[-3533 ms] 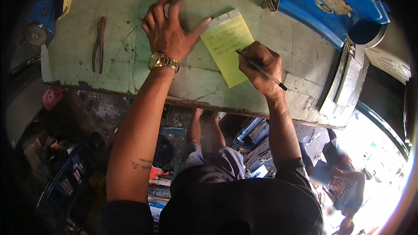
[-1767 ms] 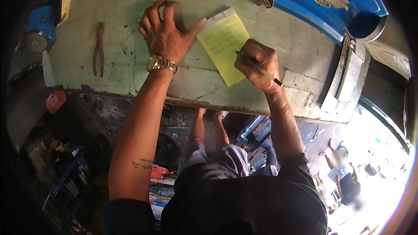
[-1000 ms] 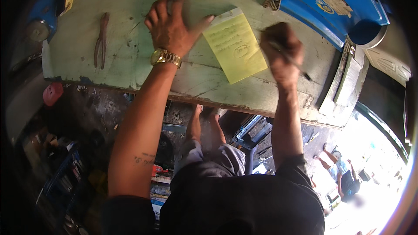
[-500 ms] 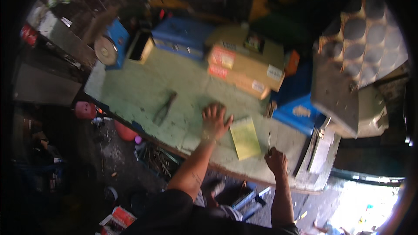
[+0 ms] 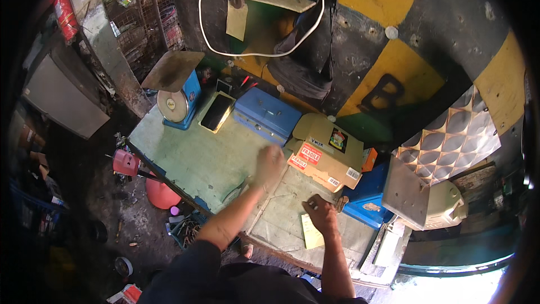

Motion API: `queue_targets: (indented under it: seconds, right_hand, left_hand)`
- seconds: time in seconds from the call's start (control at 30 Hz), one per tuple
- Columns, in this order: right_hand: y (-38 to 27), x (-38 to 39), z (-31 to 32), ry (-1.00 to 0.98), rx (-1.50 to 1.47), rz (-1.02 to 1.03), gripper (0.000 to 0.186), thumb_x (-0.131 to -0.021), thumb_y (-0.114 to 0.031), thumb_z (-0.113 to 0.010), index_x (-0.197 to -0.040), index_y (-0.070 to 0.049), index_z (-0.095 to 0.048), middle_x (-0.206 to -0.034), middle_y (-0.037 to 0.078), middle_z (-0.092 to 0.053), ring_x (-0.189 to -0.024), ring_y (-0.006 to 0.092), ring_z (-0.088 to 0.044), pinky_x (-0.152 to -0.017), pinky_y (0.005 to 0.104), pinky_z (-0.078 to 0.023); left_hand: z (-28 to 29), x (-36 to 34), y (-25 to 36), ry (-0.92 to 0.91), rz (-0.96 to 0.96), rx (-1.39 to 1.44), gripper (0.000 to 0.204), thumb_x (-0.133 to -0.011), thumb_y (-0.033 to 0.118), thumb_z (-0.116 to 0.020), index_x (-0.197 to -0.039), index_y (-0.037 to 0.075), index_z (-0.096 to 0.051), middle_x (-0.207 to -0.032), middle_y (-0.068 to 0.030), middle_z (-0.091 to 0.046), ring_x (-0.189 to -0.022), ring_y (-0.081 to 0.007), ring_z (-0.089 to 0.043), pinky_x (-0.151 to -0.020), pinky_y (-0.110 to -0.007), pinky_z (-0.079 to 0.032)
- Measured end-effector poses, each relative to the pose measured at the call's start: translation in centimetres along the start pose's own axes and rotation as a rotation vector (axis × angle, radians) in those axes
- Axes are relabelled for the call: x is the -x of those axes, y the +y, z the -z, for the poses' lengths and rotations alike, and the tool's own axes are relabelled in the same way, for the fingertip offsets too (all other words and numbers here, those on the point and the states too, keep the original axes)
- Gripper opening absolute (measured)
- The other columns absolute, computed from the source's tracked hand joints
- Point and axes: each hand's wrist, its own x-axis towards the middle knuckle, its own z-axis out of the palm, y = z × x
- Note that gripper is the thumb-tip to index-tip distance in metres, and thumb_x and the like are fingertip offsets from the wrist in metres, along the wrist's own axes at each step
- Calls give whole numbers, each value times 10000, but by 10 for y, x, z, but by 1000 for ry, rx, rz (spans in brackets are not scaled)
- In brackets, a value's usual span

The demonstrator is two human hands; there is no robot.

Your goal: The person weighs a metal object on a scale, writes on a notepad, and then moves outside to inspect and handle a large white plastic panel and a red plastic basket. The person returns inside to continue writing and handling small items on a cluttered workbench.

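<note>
On the worn green table [image 5: 202, 157], our right hand [image 5: 320, 214] presses the light, limp yellow notepad [image 5: 311, 233] at six o'clock, while our blurred left hand [image 5: 269, 163], whose spread we cannot tell, hovers empty beside the cardboard box [image 5: 326, 152].

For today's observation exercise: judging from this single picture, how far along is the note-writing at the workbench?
Looks done: the yellow notepad lies flat on the green bench, no pen visibly writing on it.
In hand: the right hand rests at the pad's top edge, closed; a pen cannot be made out. The left hand, blurred, is raised beside the cardboard box.
Left: cannot tell; the pad's writing is too small to judge.
</note>
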Motion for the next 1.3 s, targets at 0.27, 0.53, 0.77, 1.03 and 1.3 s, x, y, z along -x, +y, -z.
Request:
queue_targets:
  seconds: [0.27, 0.53, 0.77, 1.03, 1.3]
  right_hand:
    - [-69, -4, -20, -66, -118, 225, 215, -846, -237, -727, -885, -40, -651, -797, 122, -686, -692, 251, -658, -659, 371, -521]
    - [25, 29, -9, -24, -71, -101, 197, -856, -233, -704, -925, -51, -675, -846, 137, -704, -794, 307, -696, -713, 388, -543]
    - [-50, -165, 73, 480, -296, 92, 321, -899, -304, -642, -976, 6, -678, -858, 115, -696, -785, 178, -644, -724, 342, -496]
    - [-104, -270, 48, -57, -662, 92, 273, -869, -258, -708, -969, -4, -711, -709, 27, -653, -643, 116, -586, -600, 281, -474]
    - [-41, -255, 90, 401, -112, -18, 290, -906, -357, -625, -1000, -98, -714, -864, 151, -710, -810, 345, -693, -727, 426, -530]
  left_hand:
    - [103, -282, -73, 10, -19, 159, 189, -892, 181, -629, -959, 5, -623, -873, -125, -668, -789, -298, -620, -729, -386, -476]
    - [36, -203, 77, 297, -11, -209, 250, -867, 277, -611, -935, 41, -661, -846, -209, -688, -780, -403, -667, -684, -490, -525]
    - [12, -183, 120, 329, -34, -166, 197, -853, 242, -657, -911, 54, -638, -851, -156, -673, -744, -379, -657, -652, -480, -518]
    - [42, -129, 110, -95, -399, -164, 262, -858, 236, -666, -1052, 60, -655, -996, -158, -622, -881, -353, -592, -765, -456, -482]
    - [74, -207, 83, -118, -588, -571, 306, -843, 218, -658, -1125, 105, -622, -1330, -69, -508, -1183, -339, -457, -926, -545, -378]
